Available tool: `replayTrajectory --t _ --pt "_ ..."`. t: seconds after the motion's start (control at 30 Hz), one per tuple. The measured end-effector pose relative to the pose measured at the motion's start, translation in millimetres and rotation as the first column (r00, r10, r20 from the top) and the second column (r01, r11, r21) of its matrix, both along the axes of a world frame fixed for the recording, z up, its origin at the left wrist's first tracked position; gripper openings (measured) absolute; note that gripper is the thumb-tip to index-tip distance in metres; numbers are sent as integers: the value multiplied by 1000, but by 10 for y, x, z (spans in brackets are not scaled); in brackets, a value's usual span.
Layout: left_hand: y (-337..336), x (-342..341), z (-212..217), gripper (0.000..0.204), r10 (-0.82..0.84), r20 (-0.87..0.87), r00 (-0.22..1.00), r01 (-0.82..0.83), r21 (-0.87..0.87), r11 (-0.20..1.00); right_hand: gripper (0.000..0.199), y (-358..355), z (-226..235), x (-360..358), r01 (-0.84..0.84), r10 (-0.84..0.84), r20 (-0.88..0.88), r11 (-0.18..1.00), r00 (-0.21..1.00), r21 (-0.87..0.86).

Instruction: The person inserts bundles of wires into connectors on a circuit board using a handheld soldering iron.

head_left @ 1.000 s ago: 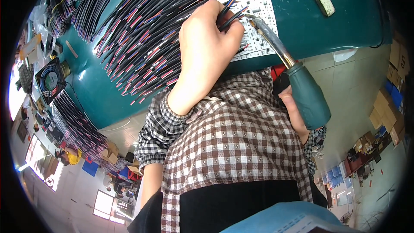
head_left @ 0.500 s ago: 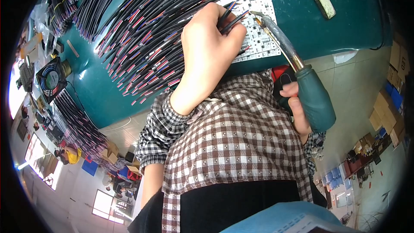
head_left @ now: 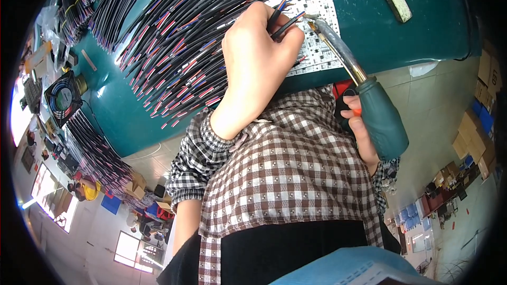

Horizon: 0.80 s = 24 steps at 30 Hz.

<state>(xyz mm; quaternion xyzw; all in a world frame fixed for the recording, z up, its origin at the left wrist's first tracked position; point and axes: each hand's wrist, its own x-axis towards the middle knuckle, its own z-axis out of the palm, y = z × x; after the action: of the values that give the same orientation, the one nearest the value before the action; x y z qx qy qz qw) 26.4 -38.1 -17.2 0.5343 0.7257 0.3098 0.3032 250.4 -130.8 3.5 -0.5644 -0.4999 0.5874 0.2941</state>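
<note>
Wire lead [head_left: 288, 21], light and limp: we are pinching it near its tip with the left hand [head_left: 259, 60] while the right hand [head_left: 362, 132] is clenching the rigid soldering iron [head_left: 364, 95] by its green handle.

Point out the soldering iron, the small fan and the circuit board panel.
soldering iron [head_left: 381, 122]: head view, on its teal handle.
small fan [head_left: 63, 98]: head view, on its hub.
circuit board panel [head_left: 317, 0]: head view, on its bare white face.

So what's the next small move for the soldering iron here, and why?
Probably bring the iron tip down onto the wire end at the board: the left hand holds the wire there and the tip sits just beside it.
</note>
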Motion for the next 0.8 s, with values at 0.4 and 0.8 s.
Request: replayTrajectory --t 0.4,0.8 --pt "4 64 54 20 -23 7 1000 23 35 999 66 -12 -13 2 100 -106 48 988 993 116" --pt "76 -75 -22 20 -15 3 1000 15 -5 1000 35 142 39 -132 -294 80 521 893 850 341"
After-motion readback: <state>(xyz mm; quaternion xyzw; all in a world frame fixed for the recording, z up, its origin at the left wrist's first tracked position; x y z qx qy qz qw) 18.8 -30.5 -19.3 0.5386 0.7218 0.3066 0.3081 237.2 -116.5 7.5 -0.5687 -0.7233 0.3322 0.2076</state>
